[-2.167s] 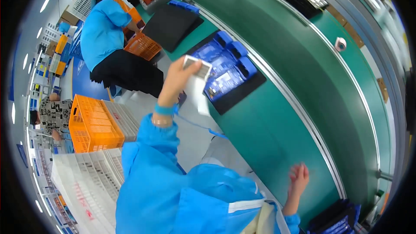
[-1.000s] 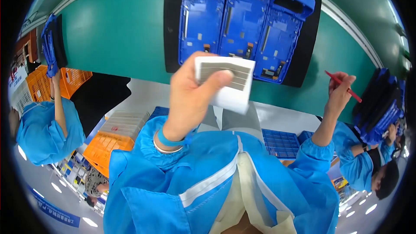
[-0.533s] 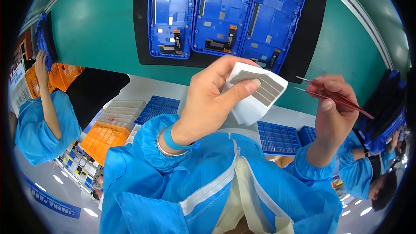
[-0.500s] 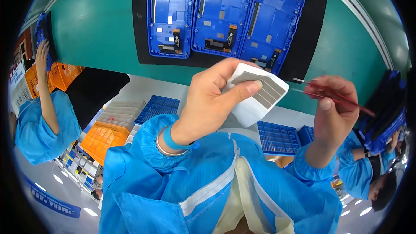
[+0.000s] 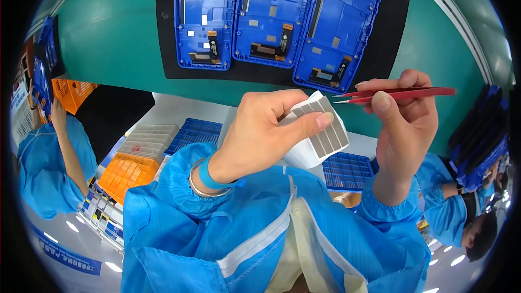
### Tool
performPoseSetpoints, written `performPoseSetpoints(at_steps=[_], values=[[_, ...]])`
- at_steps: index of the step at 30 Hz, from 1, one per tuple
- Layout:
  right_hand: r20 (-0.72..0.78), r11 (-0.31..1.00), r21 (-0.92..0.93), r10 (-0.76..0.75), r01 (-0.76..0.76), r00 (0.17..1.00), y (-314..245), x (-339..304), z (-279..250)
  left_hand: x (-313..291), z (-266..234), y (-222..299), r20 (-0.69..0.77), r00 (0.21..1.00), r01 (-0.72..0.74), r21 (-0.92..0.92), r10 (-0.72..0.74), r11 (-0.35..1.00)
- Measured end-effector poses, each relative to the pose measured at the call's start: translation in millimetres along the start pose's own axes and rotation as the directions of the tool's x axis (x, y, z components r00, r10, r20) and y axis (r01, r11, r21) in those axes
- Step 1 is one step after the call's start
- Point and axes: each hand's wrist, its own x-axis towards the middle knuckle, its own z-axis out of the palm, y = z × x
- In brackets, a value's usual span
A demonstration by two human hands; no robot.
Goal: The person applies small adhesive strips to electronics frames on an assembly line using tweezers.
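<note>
My left hand is closed on a white backing sheet that carries several grey rectangular stickers, its thumb lying across them. In my right hand is a pair of red tweezers, pinched between thumb and fingers. The tweezers' tips are slightly apart, close to the sheet's upper right edge; I cannot tell whether they touch it. Beyond my hands lie three blue plastic housings, a left one, a middle one and a right one, each with a dark flat ribbon cable near its lower end.
The housings rest on a black mat on a green tabletop. Blue crates and an orange basket stand below the near edge. Co-workers in blue sit at left and right. Dark blue parts are stacked at right.
My right hand has turned, bringing the tweezers level and their tips nearer the sheet. The sheet has tilted so its grey stickers show more fully. The co-worker at left now handles a blue part.
</note>
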Motion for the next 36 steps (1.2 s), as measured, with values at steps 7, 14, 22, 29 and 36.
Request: performPoseSetpoints(at_steps=[7, 14, 22, 29, 36], values=[[-0.010, 0.998, -0.050, 0.049, -0.049, 0.999, 7.6, 3.3, 4.7, 5.1, -2.5, -3.3, 0.037, 0.999, 0.010, 0.009, -0.010, 1.000], [-0.067, 0.999, -0.031, 0.034, -0.037, 0.997, 13.2, -1.3, 5.4, 7.8, 1.3, -4.6, 0.007, 0.999, 0.043, -0.104, -0.043, 0.994], [-0.271, 0.952, 0.055, -0.277, 0.302, 0.922, 58.3, -11.5, 5.2, 8.8, -2.2, -23.7, 0.153, 0.871, -0.446, 0.647, 0.467, 0.618], [-0.407, 0.890, -0.043, -0.430, 0.453, 0.806, 98.2, -5.0, 16.7, 21.6, -2.4, -42.9, 0.192, 0.737, -0.554, 0.720, 0.648, 0.417], [-0.319, 0.842, -0.189, -0.539, 0.504, 0.780, 114.9, -9.3, 15.9, 20.4, -2.0, -51.1, 0.231, 0.771, -0.486, 0.815, 0.593, 0.315]])
